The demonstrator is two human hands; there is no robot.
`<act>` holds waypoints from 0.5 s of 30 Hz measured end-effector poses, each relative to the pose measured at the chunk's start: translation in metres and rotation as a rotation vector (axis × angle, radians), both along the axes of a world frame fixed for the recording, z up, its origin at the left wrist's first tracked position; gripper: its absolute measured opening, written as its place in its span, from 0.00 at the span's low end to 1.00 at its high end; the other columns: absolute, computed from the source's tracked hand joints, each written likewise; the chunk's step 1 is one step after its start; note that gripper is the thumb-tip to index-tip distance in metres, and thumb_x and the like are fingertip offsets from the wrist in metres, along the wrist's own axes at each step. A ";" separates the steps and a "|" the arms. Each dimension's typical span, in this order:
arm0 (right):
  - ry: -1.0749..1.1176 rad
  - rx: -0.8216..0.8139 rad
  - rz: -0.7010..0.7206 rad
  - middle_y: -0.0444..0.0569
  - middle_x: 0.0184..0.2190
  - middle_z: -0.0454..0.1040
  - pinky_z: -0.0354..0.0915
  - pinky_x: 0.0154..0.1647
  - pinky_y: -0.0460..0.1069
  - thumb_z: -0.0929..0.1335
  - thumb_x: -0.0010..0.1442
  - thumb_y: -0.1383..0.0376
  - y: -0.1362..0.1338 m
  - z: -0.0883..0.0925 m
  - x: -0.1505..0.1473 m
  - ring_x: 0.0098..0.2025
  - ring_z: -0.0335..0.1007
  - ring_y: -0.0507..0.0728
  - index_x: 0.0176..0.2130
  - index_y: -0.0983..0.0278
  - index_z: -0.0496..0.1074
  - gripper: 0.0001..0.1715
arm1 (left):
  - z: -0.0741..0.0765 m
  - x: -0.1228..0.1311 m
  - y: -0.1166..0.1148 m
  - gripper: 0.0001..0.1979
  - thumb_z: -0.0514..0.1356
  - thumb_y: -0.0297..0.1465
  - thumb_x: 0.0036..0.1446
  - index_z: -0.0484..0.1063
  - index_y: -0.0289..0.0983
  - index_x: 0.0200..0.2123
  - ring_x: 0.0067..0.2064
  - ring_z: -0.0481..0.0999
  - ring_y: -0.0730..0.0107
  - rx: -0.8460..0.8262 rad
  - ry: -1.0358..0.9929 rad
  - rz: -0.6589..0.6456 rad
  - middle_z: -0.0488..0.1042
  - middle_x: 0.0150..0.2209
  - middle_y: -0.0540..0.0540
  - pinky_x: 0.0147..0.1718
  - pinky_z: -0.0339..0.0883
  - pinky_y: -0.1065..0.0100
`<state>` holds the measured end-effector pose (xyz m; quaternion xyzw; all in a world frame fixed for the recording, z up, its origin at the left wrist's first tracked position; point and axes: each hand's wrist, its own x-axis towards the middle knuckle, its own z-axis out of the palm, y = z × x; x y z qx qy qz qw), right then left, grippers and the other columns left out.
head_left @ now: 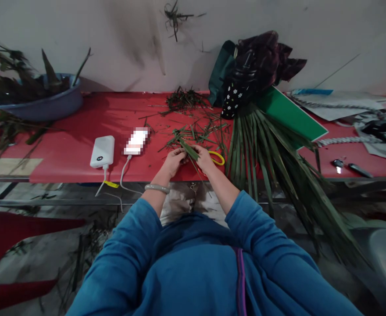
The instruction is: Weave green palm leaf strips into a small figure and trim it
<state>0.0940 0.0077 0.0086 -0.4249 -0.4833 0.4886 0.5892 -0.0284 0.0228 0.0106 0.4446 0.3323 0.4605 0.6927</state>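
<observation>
Both my hands meet over the front of the red table. My left hand is closed on the lower end of a narrow green leaf strip. My right hand pinches the same strip from the other side. The strip runs up and left between them. Yellow-handled scissors lie just right of my right hand, partly hidden by it. A silver bangle sits on my left wrist.
A thick bundle of long palm leaves hangs over the table edge at right. Leaf scraps litter the middle. A white power bank and a phone lie left, a blue basin of leaves far left, keys at right.
</observation>
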 end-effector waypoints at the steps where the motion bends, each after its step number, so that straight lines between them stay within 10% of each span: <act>1: 0.014 -0.008 0.017 0.41 0.22 0.71 0.65 0.28 0.48 0.69 0.42 0.56 -0.001 0.000 0.000 0.24 0.66 0.51 0.31 0.64 0.70 0.18 | -0.001 0.000 0.000 0.06 0.60 0.28 0.40 0.69 0.34 0.26 0.19 0.65 0.81 0.006 0.015 -0.022 0.68 0.19 0.52 0.22 0.57 0.74; 11: 0.040 -0.139 0.000 0.39 0.15 0.66 0.62 0.20 0.46 0.68 0.43 0.59 -0.005 0.006 0.001 0.17 0.61 0.49 0.25 0.64 0.66 0.11 | -0.001 0.001 -0.001 0.05 0.60 0.27 0.39 0.71 0.32 0.24 0.21 0.65 0.80 0.063 0.185 -0.147 0.68 0.18 0.52 0.25 0.58 0.73; 15: -0.055 -0.055 -0.180 0.39 0.17 0.66 0.60 0.24 0.45 0.66 0.43 0.60 0.000 0.000 0.002 0.21 0.60 0.49 0.23 0.64 0.65 0.09 | -0.002 0.002 0.000 0.08 0.60 0.32 0.42 0.70 0.33 0.27 0.21 0.65 0.80 0.061 0.014 0.029 0.69 0.20 0.52 0.23 0.58 0.74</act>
